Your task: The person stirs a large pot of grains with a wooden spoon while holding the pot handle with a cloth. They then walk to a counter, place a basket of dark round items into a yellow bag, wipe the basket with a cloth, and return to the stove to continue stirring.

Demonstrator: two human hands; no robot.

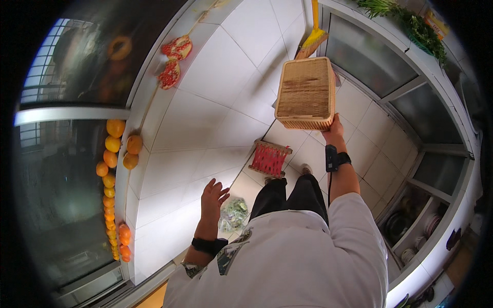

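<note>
My right hand (334, 129) grips a rectangular woven basket (305, 92) by its lower right corner and holds it up above the floor. A flat woven surface faces the camera; whether it is a lid or the base, I cannot tell. My left hand (215, 195) is raised at the left with its fingers apart and nothing in it. Below and right of that hand, a clear plastic bag of green vegetables (233, 215) lies on the floor. A low stool with a red woven seat (269, 159) stands in front of my feet.
A yellow broom (312, 40) leans in the corner behind the basket. On the window ledge at left are a row of oranges (110, 158) and an opened pomegranate (177, 48). Glass-fronted cabinets (369, 54) line the right side, with leafy greens (420, 29) on the counter above.
</note>
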